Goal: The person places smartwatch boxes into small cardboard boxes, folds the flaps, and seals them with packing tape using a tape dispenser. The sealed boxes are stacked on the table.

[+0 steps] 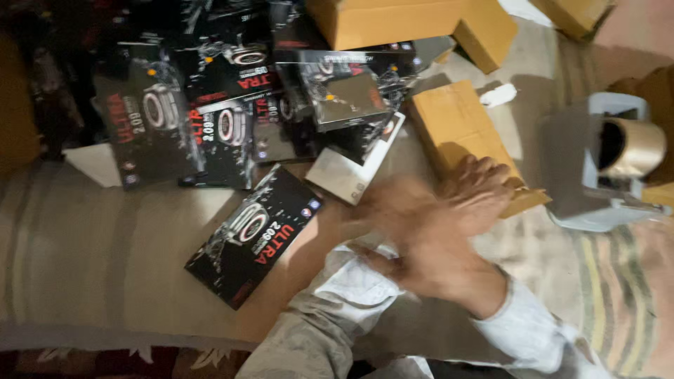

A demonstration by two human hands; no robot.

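You have a single view, from the camera on your head. It looks steeply down and forward at the striped cloth (pixel 84 238) in front of you, at close range. Your blurred hands sit low and right of centre; the black boxes (pixel 232 105) fill the upper left.

Black printed boxes (pixel 247 235), tan cardboard box (pixel 463 133), striped beige cloth (pixel 91 245), white sleeve (pixel 526 333)
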